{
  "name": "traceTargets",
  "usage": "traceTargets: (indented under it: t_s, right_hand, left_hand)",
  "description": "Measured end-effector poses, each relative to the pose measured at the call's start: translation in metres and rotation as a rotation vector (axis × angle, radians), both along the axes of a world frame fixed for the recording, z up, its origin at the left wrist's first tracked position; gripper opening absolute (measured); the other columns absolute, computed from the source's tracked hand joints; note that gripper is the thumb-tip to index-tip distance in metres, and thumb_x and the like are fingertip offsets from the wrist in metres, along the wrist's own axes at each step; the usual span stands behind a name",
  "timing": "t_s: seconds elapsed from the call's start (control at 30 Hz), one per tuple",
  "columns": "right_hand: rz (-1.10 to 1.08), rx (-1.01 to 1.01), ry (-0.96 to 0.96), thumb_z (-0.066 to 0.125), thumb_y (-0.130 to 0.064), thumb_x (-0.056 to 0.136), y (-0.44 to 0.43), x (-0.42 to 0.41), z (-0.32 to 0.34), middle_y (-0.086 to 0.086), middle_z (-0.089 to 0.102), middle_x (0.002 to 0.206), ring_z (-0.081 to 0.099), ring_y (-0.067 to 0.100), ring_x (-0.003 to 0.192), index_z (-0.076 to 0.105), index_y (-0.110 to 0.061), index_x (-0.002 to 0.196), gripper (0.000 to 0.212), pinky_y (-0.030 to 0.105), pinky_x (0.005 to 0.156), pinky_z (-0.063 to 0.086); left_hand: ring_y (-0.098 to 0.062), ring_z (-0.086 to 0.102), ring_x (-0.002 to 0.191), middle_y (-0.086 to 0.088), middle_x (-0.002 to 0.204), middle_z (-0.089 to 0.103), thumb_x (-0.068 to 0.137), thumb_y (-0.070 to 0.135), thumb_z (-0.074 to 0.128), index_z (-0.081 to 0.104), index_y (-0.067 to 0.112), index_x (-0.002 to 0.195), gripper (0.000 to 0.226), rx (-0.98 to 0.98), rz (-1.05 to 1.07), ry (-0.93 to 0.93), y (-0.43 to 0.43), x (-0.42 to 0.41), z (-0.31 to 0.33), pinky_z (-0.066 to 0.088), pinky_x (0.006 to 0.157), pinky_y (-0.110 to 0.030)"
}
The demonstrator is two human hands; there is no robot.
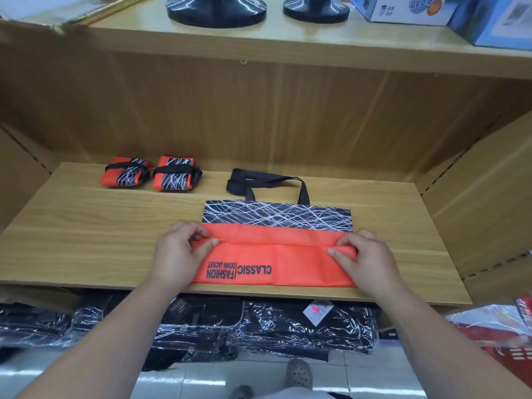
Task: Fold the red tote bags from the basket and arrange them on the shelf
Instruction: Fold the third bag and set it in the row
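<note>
Red tote bag (pixel 288 269) lies flat on the wooden shelf (pixel 100 226) at the centre of the frame, its near part folded up over itself so the black lettering (CLASSIC, FASHION DOWN JACKET) reads upside down. Its black band with white scribbled lines faces the back of the shelf, and the black handles (pixel 267 182) trail beyond it. The left hand (pixel 178 251) pinches the left end of the folded edge between thumb and fingers; the right hand (pixel 365 260) pinches the right end the same way. Two folded bags (pixel 126 175), each wrapped in its own handles, sit just beside one another at the upper left of the shelf, well apart from the hands. On the board above stand two black round bases (pixel 216 10) and blue boxes (pixel 403 10). Plastic-wrapped dark goods (pixel 288 326) lie below the shelf.
</note>
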State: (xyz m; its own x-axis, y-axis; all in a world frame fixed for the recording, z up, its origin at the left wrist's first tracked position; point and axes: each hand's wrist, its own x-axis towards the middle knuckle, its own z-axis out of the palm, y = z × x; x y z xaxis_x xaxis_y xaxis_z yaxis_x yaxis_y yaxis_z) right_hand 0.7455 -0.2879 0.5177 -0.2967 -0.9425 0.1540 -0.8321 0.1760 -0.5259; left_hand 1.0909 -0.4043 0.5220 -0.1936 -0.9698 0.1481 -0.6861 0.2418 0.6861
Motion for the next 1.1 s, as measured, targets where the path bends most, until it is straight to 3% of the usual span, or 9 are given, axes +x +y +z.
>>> traceTargets:
  t_s: [0.13, 0.3, 0.5, 0.6, 0.7, 0.77, 0.83, 0.97, 1.1]
  right_hand:
    - [-0.09, -0.109, 0.016, 0.085, -0.028, 0.074, 0.007, 0.005, -0.005, -0.005, 0.055, 0.096, 0.05, 0.017, 0.096, 0.071, -0.021, 0.094, 0.025, 0.03, 0.084, 0.041]
    - [0.1, -0.173, 0.155, 0.081, -0.01, 0.078, 0.014, 0.009, -0.007, -0.005, 0.066, 0.092, 0.055, 0.021, 0.092, 0.076, -0.018, 0.09, 0.015, 0.04, 0.081, 0.048]
    - [0.194, 0.017, -0.014, 0.062, -0.061, 0.083, 0.039, -0.006, -0.001, -0.017, 0.063, 0.12, 0.051, 0.009, 0.116, 0.071, -0.028, 0.119, 0.05, 0.033, 0.103, 0.038]
    - [0.229, 0.072, -0.048, 0.065, -0.075, 0.069, 0.047, -0.01, 0.004, -0.022, 0.057, 0.128, 0.045, 0.004, 0.122, 0.067, -0.032, 0.125, 0.071, 0.023, 0.105, 0.03]
    - [0.263, 0.114, 0.01, 0.068, -0.082, 0.057, 0.05, -0.011, 0.008, -0.025, 0.052, 0.131, 0.041, 0.003, 0.122, 0.064, -0.032, 0.128, 0.087, 0.023, 0.105, 0.028]
    - [0.256, 0.13, 0.009, 0.07, -0.079, 0.056, 0.049, -0.01, 0.01, -0.029, 0.051, 0.13, 0.042, 0.004, 0.122, 0.064, -0.032, 0.128, 0.086, 0.027, 0.107, 0.03]
    - [0.241, 0.12, -0.025, 0.07, -0.073, 0.059, 0.047, -0.011, 0.014, -0.027, 0.054, 0.128, 0.046, 0.005, 0.121, 0.066, -0.031, 0.126, 0.079, 0.026, 0.107, 0.034]
    - [0.178, 0.136, -0.113, 0.068, -0.065, 0.065, 0.049, -0.007, 0.023, -0.023, 0.057, 0.116, 0.049, -0.005, 0.11, 0.064, -0.034, 0.127, 0.069, 0.006, 0.094, 0.033]
    - [0.098, 0.117, -0.165, 0.062, -0.067, 0.07, 0.046, -0.004, 0.027, -0.015, 0.065, 0.11, 0.06, 0.002, 0.103, 0.063, -0.042, 0.114, 0.05, 0.026, 0.091, 0.047]
  left_hand:
    - [-0.019, 0.055, 0.086, 0.006, 0.084, 0.059, 0.072, 0.032, 0.085, 0.064, 0.022, 0.079, 0.025, -0.058, 0.077, -0.064, 0.001, -0.002, -0.003, 0.05, 0.081, -0.038]
    - [-0.02, 0.052, 0.082, 0.003, 0.081, 0.059, 0.069, 0.03, 0.088, 0.063, 0.018, 0.074, 0.028, -0.105, 0.13, -0.094, 0.006, -0.003, -0.005, 0.049, 0.078, -0.04]
    - [-0.019, 0.059, 0.092, 0.003, 0.093, 0.067, 0.083, 0.02, 0.071, 0.073, 0.014, 0.084, 0.006, -0.273, -0.188, -0.067, 0.019, 0.003, -0.01, 0.048, 0.086, -0.039]
    - [-0.013, 0.061, 0.103, 0.006, 0.106, 0.07, 0.087, 0.048, 0.06, 0.076, 0.015, 0.099, 0.038, -0.181, -0.323, -0.068, 0.034, 0.015, -0.012, 0.049, 0.094, -0.038]
    - [-0.013, 0.055, 0.121, 0.007, 0.13, 0.063, 0.069, 0.072, 0.068, 0.07, 0.019, 0.12, 0.073, -0.113, -0.435, -0.175, 0.042, 0.03, -0.014, 0.04, 0.104, -0.039]
    - [-0.01, 0.051, 0.126, 0.01, 0.139, 0.056, 0.06, 0.073, 0.074, 0.068, 0.023, 0.124, 0.082, -0.091, -0.481, -0.187, 0.044, 0.035, -0.015, 0.039, 0.108, -0.04]
    - [-0.003, 0.051, 0.127, 0.015, 0.137, 0.057, 0.066, 0.066, 0.073, 0.073, 0.025, 0.115, 0.064, -0.077, -0.471, -0.054, 0.046, 0.036, -0.015, 0.042, 0.108, -0.033]
    - [0.005, 0.055, 0.12, 0.019, 0.12, 0.066, 0.067, 0.068, 0.073, 0.078, 0.028, 0.097, 0.05, -0.044, -0.449, 0.073, 0.044, 0.039, -0.007, 0.041, 0.105, -0.017]
    - [0.005, 0.056, 0.117, 0.025, 0.118, 0.066, 0.065, 0.058, 0.081, 0.074, 0.038, 0.105, 0.045, 0.046, -0.435, 0.071, 0.043, 0.037, 0.002, 0.041, 0.102, -0.015]
